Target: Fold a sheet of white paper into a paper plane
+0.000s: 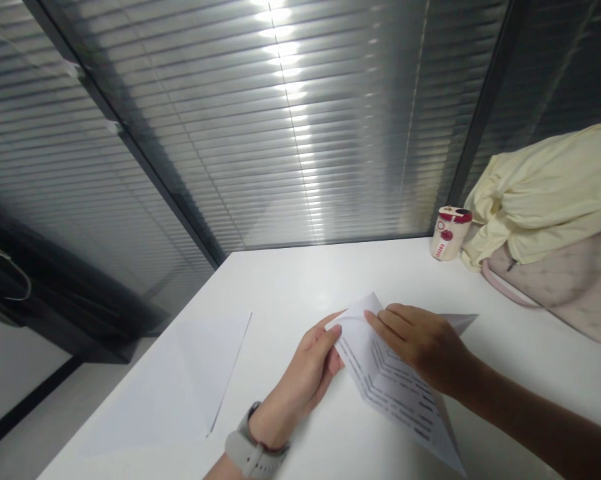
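Observation:
A printed sheet of paper [395, 393], partly folded and creased, is held up at an angle over the white table. My left hand [313, 357] pinches its left corner, thumb on top and the other fingers mostly behind. From the right, my right hand [420, 340] is closed on the sheet's upper part, its fingertips at a raised fold. A pointed flap of the paper sticks out beyond that hand. My right thumb and the paper behind the fingers are hidden.
White paper sheets [175, 380] lie on the table's [280, 280] left side. At the back right stands a cream and red can-shaped cup [450, 233]. A pink bag [570, 280] with pale yellow cloth [555, 183] on it sits beside it. Window blinds [230, 120] rise behind.

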`<state>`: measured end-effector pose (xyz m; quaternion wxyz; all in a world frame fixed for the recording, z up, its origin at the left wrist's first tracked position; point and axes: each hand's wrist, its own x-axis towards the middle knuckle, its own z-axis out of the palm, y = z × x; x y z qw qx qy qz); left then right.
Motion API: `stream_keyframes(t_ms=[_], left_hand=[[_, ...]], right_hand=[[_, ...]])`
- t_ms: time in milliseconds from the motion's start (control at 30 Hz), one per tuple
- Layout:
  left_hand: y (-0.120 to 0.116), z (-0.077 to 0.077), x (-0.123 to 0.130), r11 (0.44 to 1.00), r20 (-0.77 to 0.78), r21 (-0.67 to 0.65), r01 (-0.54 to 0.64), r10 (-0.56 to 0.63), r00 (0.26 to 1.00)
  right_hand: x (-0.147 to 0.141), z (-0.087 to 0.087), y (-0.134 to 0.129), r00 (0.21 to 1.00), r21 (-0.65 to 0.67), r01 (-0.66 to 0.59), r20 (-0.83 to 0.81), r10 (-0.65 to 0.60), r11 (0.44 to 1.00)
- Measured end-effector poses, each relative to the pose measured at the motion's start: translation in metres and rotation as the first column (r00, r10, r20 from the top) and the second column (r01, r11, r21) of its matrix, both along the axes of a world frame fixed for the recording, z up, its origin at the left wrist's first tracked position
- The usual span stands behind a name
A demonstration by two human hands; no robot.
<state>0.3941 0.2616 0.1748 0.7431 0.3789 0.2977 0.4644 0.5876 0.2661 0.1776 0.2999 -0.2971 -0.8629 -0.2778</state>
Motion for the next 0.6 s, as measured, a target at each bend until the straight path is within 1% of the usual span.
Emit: stream_keyframes(t_ms=[133,367,467,600], left_hand=[[0.000,-0.004,0.001,0.998,-0.012,-0.016,-0.063,0.062,0.998],[-0.002,-0.003,0.002,0.992,-0.040,-0.058,-0.108,0.106,0.994],[-0.003,-0.003,0.002,0.991,-0.061,-0.063,-0.122,0.118,0.991],[-0.003,-0.007,0.005,0.985,-0.085,-0.048,-0.167,0.163,0.983]], right_hand=[[-0.001,-0.005,-0.003,1.000,0.049,0.007,-0.002,-0.007,0.999],[-0.002,-0.012,-0.011,1.000,0.055,-0.009,0.017,0.008,0.998],[-0.004,-0.015,-0.016,0.999,0.065,0.009,0.044,-0.012,0.998],[-0.006,-0.019,-0.021,0.998,0.074,0.032,0.052,-0.036,0.997]])
